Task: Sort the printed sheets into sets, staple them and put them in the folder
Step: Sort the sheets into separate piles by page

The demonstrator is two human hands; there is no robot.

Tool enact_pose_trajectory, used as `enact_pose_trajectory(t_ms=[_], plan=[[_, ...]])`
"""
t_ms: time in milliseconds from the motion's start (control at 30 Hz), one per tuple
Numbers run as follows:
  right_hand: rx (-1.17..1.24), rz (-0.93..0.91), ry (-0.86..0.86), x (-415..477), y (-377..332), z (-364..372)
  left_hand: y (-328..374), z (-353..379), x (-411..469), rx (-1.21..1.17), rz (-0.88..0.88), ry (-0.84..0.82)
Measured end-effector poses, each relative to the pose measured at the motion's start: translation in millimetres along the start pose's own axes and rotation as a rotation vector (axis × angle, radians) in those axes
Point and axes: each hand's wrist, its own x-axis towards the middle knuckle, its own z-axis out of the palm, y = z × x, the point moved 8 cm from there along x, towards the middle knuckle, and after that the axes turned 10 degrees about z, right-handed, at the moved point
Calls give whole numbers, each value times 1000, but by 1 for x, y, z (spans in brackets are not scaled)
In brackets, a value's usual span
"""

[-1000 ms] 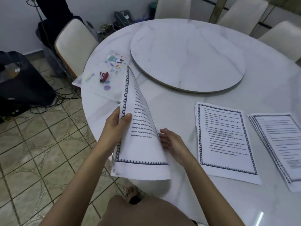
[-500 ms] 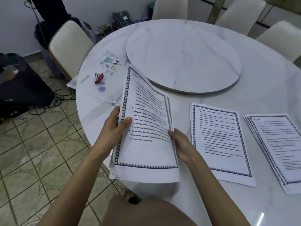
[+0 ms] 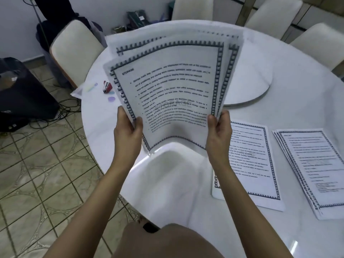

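Pinching sheets (image 3: 167,94) by near side edges with left hand (image 3: 127,134) and right hand (image 3: 218,135), thumbs in front; light, limp, fanning apart.

The left hand (image 3: 128,133) and right hand (image 3: 218,135) each grip a lower side edge of a sheaf of white printed sheets with dark patterned borders (image 3: 171,90). They hold it upright and slightly fanned above the round white marble table (image 3: 186,183). A flat pile of bordered sheets (image 3: 249,164) lies just right of the right hand, with a second fanned pile (image 3: 312,170) further right. At the far left a small red stapler (image 3: 107,87) lies by a clear plastic folder (image 3: 83,89), and a round marble turntable (image 3: 249,86) shows behind the sheaf.
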Motion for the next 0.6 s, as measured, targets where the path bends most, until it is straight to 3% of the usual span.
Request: enact_pose_trajectory(t_ms=[133,333,600], plan=[[10,18,27,-10,11,-4,-13,5,-6,-79,-25,3],[-71,285,-107,-26,76,5,-70,22,-35,36,-319,-187],[-108,302,-22,-19,71,-18,-56,37,-33,12,-293,-181]])
